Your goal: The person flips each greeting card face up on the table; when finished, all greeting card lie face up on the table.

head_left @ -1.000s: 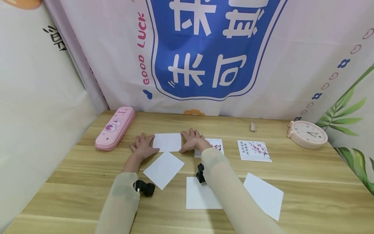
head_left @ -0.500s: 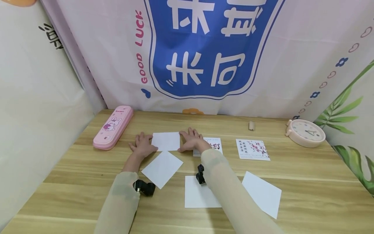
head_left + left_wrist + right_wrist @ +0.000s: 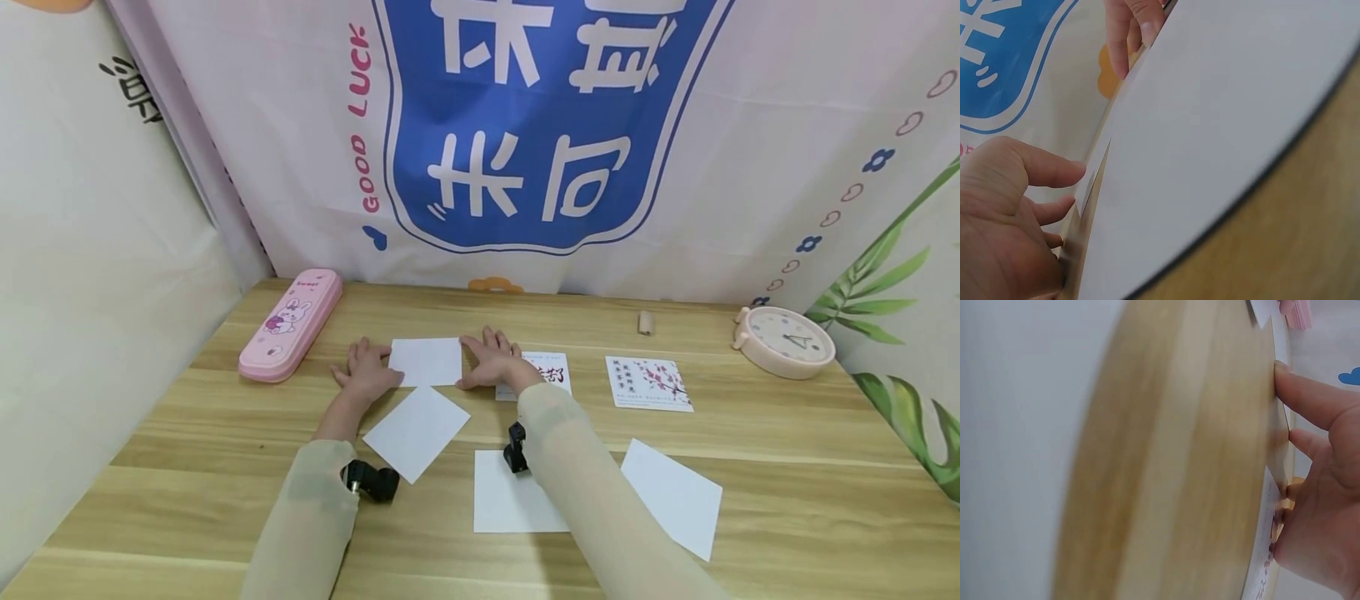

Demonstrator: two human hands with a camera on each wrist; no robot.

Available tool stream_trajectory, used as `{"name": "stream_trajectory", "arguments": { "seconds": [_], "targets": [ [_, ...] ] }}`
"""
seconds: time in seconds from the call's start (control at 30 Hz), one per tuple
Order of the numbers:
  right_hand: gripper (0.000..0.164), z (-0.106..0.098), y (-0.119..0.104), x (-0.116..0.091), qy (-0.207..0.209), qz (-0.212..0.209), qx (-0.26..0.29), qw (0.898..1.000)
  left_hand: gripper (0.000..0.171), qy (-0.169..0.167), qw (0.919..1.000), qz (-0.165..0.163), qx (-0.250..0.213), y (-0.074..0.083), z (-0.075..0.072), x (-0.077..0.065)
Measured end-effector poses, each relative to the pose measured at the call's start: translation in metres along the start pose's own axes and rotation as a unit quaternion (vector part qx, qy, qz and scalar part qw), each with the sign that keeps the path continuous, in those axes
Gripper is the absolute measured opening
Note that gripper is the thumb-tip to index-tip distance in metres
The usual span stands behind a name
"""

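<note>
A blank white card (image 3: 426, 362) lies on the table between both hands. My left hand (image 3: 366, 372) touches its left edge, with the thumb at the near corner and the index finger at the far one. On the opposite edge, my right hand (image 3: 491, 360) touches it the same way, fingers spread and bent down. In the left wrist view a near corner of the card (image 3: 1088, 187) shows by the left thumb (image 3: 1057, 172). A second white card (image 3: 417, 433) lies turned diagonally just below. Beneath the right wrist, a card with red characters (image 3: 553, 371) is partly hidden.
Two more blank cards, a middle one (image 3: 501, 504) partly under the right sleeve and a tilted one (image 3: 678, 504), lie nearer. A blossom card (image 3: 649, 384) lies to the right. A pink pencil case (image 3: 292, 327), a small tan block (image 3: 646, 323) and a clock (image 3: 783, 342) stand farther back.
The head view has shifted slightly. Both hands stay at the edges of the white card, which keeps its place.
</note>
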State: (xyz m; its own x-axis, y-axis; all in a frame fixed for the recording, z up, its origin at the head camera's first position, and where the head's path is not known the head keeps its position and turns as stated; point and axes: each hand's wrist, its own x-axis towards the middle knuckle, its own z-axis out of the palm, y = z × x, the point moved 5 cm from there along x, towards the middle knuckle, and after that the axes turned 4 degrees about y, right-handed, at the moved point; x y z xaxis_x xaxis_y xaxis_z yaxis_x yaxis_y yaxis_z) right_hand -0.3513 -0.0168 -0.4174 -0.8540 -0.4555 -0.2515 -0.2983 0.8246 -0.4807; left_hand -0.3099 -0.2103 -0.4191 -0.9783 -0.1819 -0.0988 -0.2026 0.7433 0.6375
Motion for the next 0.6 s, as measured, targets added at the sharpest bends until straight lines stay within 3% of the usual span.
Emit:
{"name": "stream_trajectory", "arguments": {
  "seconds": [0.6],
  "targets": [
    [0.076,0.0007,0.0023,-0.0013,0.003,-0.004,-0.003,1.000,0.049,0.034,0.9949,0.039,-0.087,-0.0005,0.0015,-0.0014]
  ]
}}
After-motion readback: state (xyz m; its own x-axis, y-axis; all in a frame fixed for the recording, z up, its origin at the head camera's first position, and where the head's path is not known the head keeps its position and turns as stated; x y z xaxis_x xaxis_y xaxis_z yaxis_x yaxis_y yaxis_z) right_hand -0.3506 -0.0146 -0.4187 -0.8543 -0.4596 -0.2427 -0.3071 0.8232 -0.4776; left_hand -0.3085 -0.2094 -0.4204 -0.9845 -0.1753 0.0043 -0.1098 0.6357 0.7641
